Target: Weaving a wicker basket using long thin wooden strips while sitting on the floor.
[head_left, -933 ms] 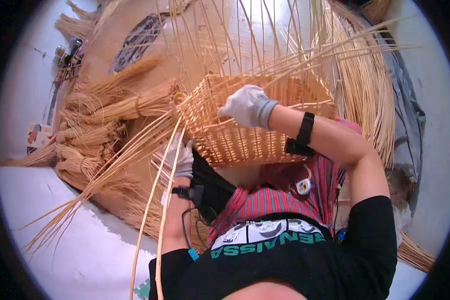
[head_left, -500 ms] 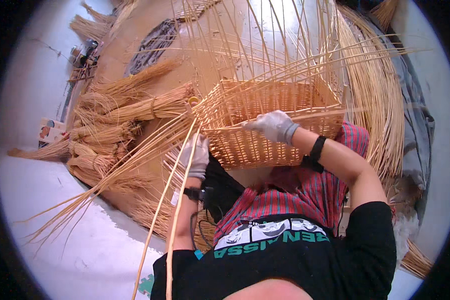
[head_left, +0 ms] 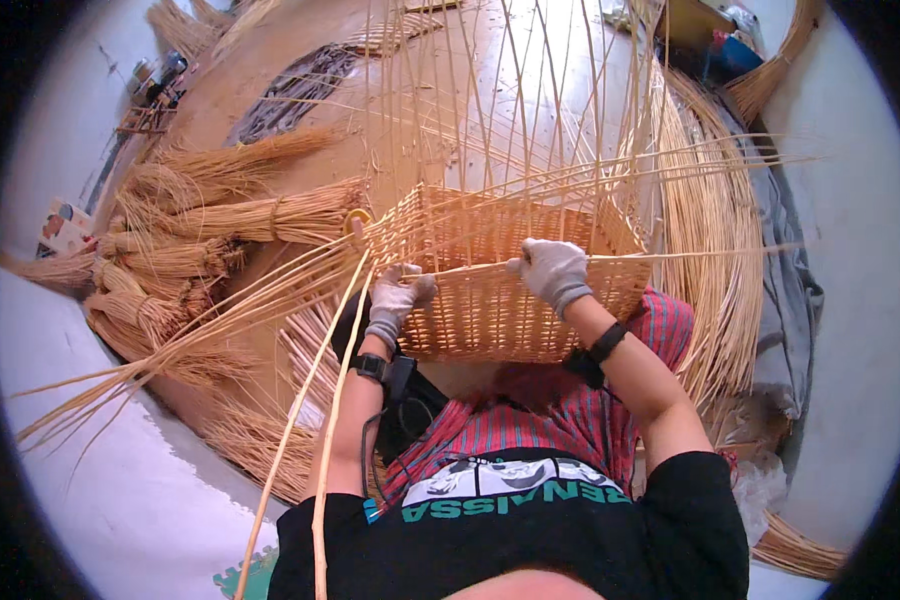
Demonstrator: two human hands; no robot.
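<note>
A half-woven wicker basket [head_left: 510,300] rests on my lap, its upright stakes [head_left: 490,90] fanning upward. My left hand [head_left: 398,298], in a pale work glove, presses against the basket's left wall near the rim. My right hand [head_left: 552,268], also gloved, pinches a long thin willow rod [head_left: 690,256] that runs sideways along the basket's front rim. Loose weaving rods [head_left: 220,330] trail out from the left corner of the basket toward the lower left.
Tied bundles of willow [head_left: 230,215] lie stacked on the left. A thick curved sheaf of rods [head_left: 715,250] stands on the right beside grey cloth [head_left: 785,290]. Pale floor [head_left: 100,500] shows at lower left. Two long rods [head_left: 320,450] run down past my left arm.
The basket has come lower and nearer to me. My right hand has slid from the top of the rim to its front edge, and my left hand has risen to the basket's left wall.
</note>
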